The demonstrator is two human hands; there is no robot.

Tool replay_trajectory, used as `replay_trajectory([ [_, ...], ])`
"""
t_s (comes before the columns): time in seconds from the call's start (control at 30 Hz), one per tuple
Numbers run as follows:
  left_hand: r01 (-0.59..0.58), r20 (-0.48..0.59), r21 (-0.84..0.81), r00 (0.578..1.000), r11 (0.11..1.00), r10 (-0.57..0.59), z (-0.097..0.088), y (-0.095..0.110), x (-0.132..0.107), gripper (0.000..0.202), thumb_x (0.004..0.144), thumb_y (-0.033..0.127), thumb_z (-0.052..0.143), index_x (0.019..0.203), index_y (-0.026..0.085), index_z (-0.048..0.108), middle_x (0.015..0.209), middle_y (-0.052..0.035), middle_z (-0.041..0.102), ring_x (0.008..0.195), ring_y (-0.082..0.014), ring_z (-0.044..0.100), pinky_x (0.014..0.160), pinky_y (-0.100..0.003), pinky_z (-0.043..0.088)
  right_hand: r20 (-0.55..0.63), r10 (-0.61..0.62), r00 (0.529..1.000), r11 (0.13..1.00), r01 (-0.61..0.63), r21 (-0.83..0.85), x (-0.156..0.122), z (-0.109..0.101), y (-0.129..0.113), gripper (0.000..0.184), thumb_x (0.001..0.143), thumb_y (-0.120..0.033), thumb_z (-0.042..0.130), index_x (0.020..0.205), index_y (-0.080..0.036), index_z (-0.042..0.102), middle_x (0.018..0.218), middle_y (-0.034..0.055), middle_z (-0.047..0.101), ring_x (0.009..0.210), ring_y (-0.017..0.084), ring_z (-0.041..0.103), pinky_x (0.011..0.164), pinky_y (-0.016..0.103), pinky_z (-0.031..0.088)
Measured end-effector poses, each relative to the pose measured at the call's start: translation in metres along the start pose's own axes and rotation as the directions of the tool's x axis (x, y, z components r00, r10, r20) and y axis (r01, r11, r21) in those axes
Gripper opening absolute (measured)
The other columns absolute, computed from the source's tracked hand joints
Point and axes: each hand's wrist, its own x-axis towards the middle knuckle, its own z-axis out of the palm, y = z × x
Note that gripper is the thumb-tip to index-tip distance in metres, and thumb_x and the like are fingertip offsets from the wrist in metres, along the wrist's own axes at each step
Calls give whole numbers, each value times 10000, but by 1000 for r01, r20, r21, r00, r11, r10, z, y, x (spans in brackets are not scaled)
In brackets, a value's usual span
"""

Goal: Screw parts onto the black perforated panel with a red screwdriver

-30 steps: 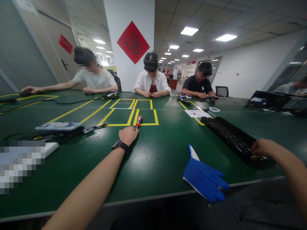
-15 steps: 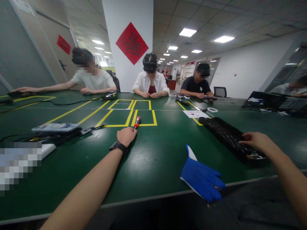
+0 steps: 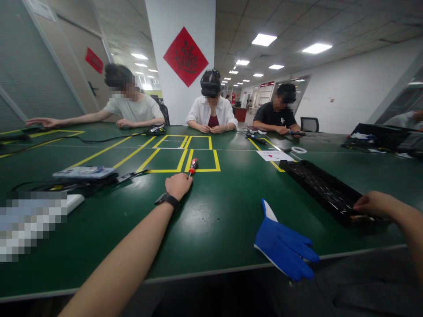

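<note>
Clock face across the view, 12 straight ahead. Nearest, between 4 and 5 o'clock, a blue glove [image 3: 286, 248] partly over the edge of a green table [image 3: 211, 240]. Between 3 and 4, right hand [image 3: 380, 204], thumb and fingers bent together at the near end of a long black tray [image 3: 313, 185]; impossible to tell what, if anything, between the fingertips. Tray's long axis running from 4 o'clock to 10.

At 8, well apart from the right hand, left hand [image 3: 178, 186], knuckles up, fingers hidden. Toward 1 o'clock from it, a screwdriver [image 3: 193, 166], shaft end at the hand, red-and-black handle pointing away; long axis 7 to 1. Left hand far nearer to it; whether gripping or merely touching, impossible to tell.

Farther, at 3, a white sheet [image 3: 269, 155], lettering too small to read. Beyond, at 10, 12 and 2, 3 seated people [image 3: 212, 112]; white lettering on a black shirt [image 3: 276, 117] at 2, unreadable. Between 11 and 12, a red diamond [image 3: 185, 57] with large black brushed characters, not certain enough to read. No legible brands.
</note>
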Motion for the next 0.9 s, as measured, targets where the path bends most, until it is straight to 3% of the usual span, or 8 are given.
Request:
replay_trajectory([
  [0.07, 0, -2, 0, 1000, 1000, 0, 0, 0, 0, 450, 811, 457, 321, 816, 194, 686, 940, -117, 677, 880, -275, 606, 731, -349, 415, 172, 64, 983, 992, -81, 95, -1, -3, 5, 171, 559, -276, 663, 700, -192, 710, 671, 82, 684, 644, 245, 645, 569, 316, 470],
  [0.17, 5, 1, -3, 1000, 1000, -5, 0, 0, 0, 448, 809, 456, 323, 821, 196, 688, 951, -119, 676, 893, -274, 604, 738, -348, 413, 203, 86, 975, 983, -117, 142, -1, -6, 14, 243, 538, -284, 670, 754, -180, 709, 709, 90, 696, 687, 267, 650, 592, 333, 477],
  [0.37, 5, 11, -9, 1000, 1000, -5, -2, 1, -2, 459, 806, 469, 321, 837, 196, 689, 961, -122, 674, 895, -286, 604, 737, -363, 416, 298, -62, 952, 985, 11, 171, -6, -15, 14, 319, 546, -371, 653, 801, -184, 703, 691, 83, 687, 647, 253, 640, 560, 327, 461],
  [0.53, 7, 16, -8, 1000, 1000, -7, -4, 2, -2, 459, 808, 472, 324, 837, 194, 687, 956, -122, 676, 904, -283, 603, 752, -363, 413, 340, -188, 921, 971, 121, 208, -13, -20, 6, 258, 595, -324, 589, 806, -193, 660, 650, 51, 661, 595, 202, 612, 524, 278, 427],
  [0.63, 8, 19, -7, 1000, 1000, -8, -3, 2, -2, 462, 810, 473, 319, 841, 196, 687, 955, -123, 676, 906, -281, 604, 753, -363, 413, 273, -199, 941, 977, 170, 126, -16, -20, 0, 261, 591, -301, 582, 816, -182, 642, 685, 56, 672, 633, 213, 618, 570, 289, 435],
  [0.73, 8, 10, -2, 1000, 1000, -8, -3, 1, -2, 467, 811, 476, 318, 845, 191, 687, 954, -127, 676, 903, -281, 604, 748, -359, 413, 86, -151, 985, 988, 154, -21, -19, -24, -10, 298, 604, -321, 589, 860, -179, 639, 757, 69, 683, 693, 229, 625, 610, 302, 433],
  [0.83, 1, 8, -1, 1000, 1000, -1, -3, 2, -3, 468, 814, 474, 314, 837, 190, 685, 946, -125, 677, 891, -279, 606, 740, -354, 413, -152, -154, 976, 986, 142, -84, -22, -32, -24, 360, 659, -445, 584, 896, -178, 634, 867, 90, 682, 794, 238, 620, 679, 306, 432],
  [0.9, -3, 10, 1, 1000, 1000, 3, -4, 2, -3, 464, 815, 468, 311, 834, 192, 683, 943, -123, 677, 882, -279, 607, 733, -353, 414, -205, -144, 968, 987, 125, -105, -25, -36, -30, 399, 695, -500, 549, 923, -184, 636, 894, 94, 680, 806, 243, 615, 688, 315, 428],
])
